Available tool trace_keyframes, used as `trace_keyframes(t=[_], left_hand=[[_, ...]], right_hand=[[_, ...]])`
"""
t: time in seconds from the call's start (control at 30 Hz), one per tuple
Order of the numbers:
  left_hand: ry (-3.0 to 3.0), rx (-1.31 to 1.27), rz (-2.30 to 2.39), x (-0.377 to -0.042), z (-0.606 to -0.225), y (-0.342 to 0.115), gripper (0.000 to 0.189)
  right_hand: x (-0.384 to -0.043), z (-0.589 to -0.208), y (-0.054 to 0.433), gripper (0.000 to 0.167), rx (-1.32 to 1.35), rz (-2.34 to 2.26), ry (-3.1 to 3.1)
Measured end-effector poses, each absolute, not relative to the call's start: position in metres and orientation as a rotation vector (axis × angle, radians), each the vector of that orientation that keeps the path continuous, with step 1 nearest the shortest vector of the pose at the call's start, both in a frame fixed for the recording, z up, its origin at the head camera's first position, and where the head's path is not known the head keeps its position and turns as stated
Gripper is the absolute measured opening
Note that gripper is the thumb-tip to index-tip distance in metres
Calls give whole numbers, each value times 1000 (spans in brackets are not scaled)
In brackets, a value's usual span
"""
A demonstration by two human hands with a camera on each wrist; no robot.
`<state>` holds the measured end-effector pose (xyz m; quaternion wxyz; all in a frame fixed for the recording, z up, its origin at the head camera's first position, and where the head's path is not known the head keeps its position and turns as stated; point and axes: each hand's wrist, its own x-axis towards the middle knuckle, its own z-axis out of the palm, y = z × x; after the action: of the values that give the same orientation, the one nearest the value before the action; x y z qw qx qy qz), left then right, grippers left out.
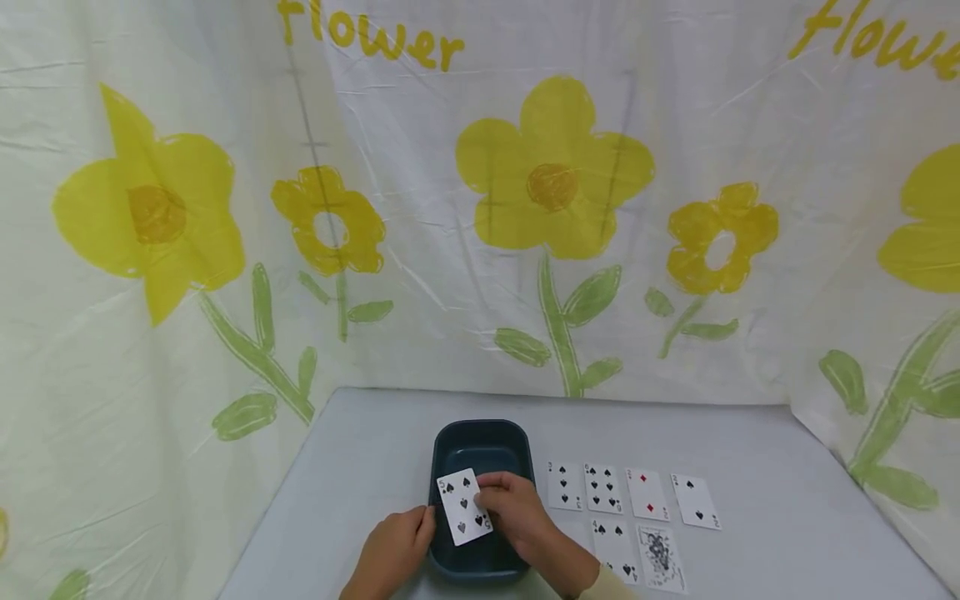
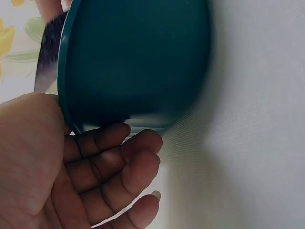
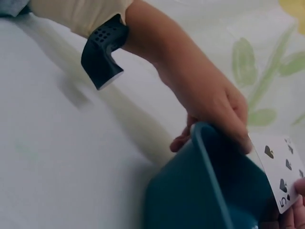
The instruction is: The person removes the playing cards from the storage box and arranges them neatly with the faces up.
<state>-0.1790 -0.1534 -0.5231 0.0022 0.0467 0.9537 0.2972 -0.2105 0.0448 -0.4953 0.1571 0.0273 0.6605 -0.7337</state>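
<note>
My right hand pinches a five of spades playing card over a dark teal plastic bin, its face turned up. The fingertips grip the card's right edge. At the bin's left side, my left hand holds the rim. In the left wrist view, the curled fingers lie against the outside of the bin's wall. From the right wrist view, the card slants above the opening, with right fingertips at its lower corner.
Right of the bin lie a three of spades, six of spades, two of diamonds and two of spades. Nearer are a four of spades and a card with a dense black drawing. A flower-printed curtain hangs behind the table.
</note>
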Motion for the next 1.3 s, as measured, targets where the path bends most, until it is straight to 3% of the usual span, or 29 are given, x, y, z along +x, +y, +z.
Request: trace_keyframes(t=[0.6,1.3], left_hand=[[3027,232,980,-175,-525,-156,43],[3006,195,1016,-176,-526,-155,45]], right_hand=[[-204,-478,117,41,102,-2107,1937],[-188,-493,227,51,529,-2156,2009]])
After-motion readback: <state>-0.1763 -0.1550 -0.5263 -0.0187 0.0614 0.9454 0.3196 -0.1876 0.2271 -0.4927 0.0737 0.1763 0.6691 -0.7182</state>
